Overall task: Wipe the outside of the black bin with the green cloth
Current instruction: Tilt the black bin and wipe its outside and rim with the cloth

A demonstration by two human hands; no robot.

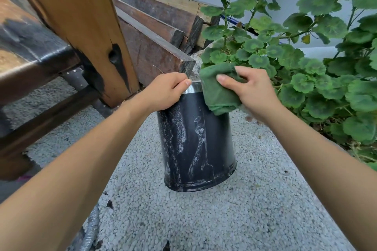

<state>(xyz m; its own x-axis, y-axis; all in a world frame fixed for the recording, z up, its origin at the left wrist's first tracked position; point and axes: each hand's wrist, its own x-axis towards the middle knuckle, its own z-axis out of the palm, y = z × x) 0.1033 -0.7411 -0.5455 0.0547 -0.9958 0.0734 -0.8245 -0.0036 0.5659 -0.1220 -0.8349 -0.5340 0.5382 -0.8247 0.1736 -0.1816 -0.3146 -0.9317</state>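
Observation:
The black bin (195, 144) stands upright on the gravel floor in the middle of the head view, its side streaked with pale dirt, with a silver band at the rim. My left hand (166, 92) grips that rim on the left. My right hand (252, 91) holds the bunched green cloth (217, 92) against the bin's upper right side, just below the rim. The bin's opening is hidden behind my hands and the cloth.
A wooden post (81, 18) and dark bench (34, 57) stand to the left. Stacked wooden planks (157, 26) lie behind the bin. A leafy green plant (318, 63) crowds the right side. A grey hose (91, 230) lies at the bottom left on the pebbled ground (204, 220).

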